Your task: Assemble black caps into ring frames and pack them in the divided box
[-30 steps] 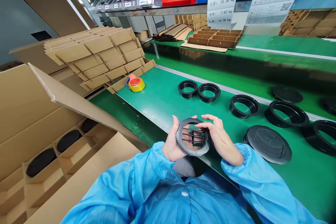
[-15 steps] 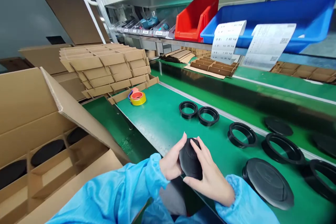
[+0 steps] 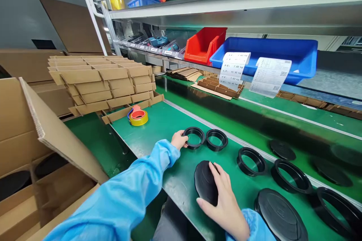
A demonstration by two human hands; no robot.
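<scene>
Black ring lies flat near mid-frame on the green surface, its left rim touching the curled fingers of the nearer left hand; I can't tell whether they grip. Lower right, the right hand grips a black disc.

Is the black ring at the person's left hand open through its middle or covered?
Open: the green tabletop shows through the middle of the black ring, whose rim the left hand touches.
</scene>
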